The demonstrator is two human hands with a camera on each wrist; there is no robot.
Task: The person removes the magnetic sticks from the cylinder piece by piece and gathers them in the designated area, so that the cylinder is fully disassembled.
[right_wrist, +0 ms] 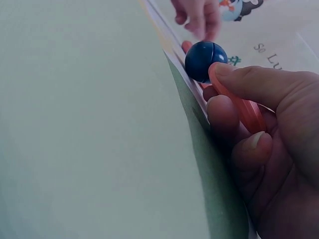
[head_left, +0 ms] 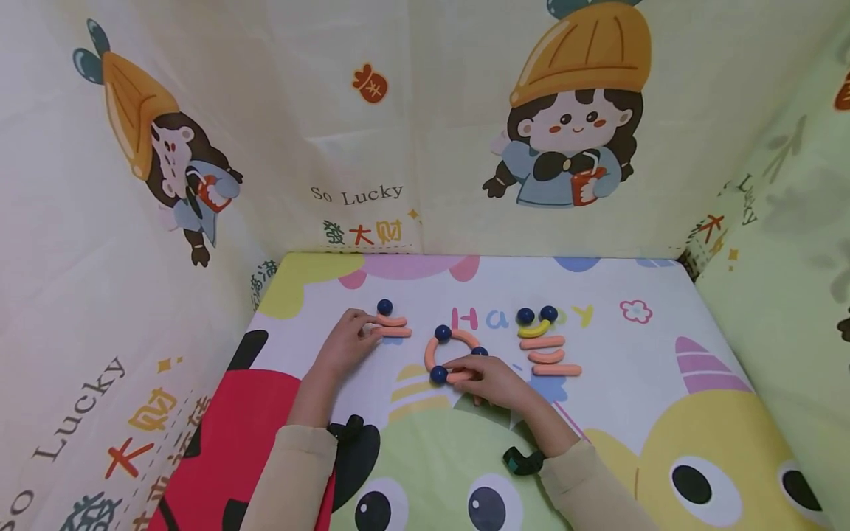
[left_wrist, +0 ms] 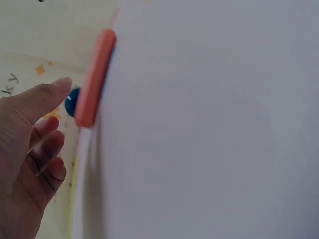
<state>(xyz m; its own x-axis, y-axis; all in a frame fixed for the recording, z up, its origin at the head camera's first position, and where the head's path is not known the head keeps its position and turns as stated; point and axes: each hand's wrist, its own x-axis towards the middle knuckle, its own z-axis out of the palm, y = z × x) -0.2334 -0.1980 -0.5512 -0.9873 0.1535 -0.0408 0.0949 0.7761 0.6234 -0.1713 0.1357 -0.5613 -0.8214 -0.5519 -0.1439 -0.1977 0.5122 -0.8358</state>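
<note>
At the centre of the head view, I observe the right hand pinching a pink rod between thumb and fingers, its end against a navy ball of a rod-and-ball ring on the tabletop. Left of centre, the left hand has its fingertips at a curved pink piece above a straight pink bar; I cannot tell whether it grips.

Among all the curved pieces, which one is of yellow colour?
The yellow curved piece lies just below the two rightmost blue balls; other visible curved pieces are orange.
</note>
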